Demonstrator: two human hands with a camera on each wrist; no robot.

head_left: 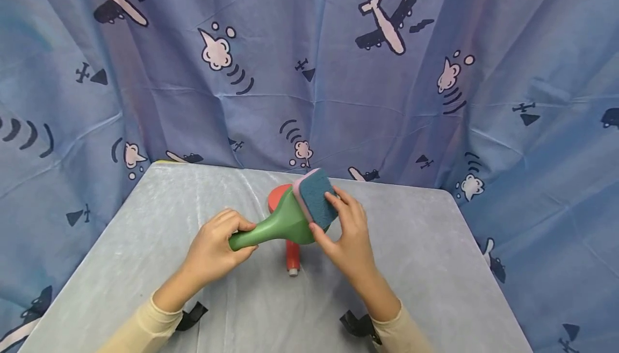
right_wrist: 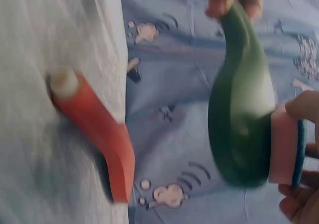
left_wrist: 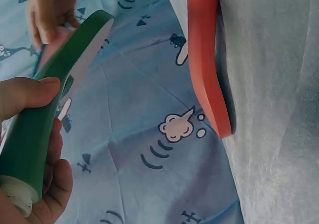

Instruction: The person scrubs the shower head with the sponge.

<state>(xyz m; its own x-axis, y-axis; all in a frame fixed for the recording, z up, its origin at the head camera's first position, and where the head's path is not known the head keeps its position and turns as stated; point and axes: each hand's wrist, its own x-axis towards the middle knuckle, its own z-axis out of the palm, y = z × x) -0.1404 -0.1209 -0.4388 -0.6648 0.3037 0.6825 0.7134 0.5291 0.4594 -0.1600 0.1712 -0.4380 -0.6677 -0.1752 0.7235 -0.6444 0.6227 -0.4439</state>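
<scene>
Blue curtain cloth (head_left: 271, 106) printed with airplanes hangs behind and beside a pale grey tabletop (head_left: 425, 267). Fingers and thumb of the person's left hand (head_left: 213, 243) grip the handle of a green tool (head_left: 285, 223), held above the tabletop. The right hand (head_left: 352, 237) holds a sponge (head_left: 317, 198) between thumb and fingers, its pink side against the tool's broad head. Beneath, a red tool (head_left: 292, 256) lies on the tabletop, handle toward the person. Cream sleeves (head_left: 145, 325) cover the forearms.
</scene>
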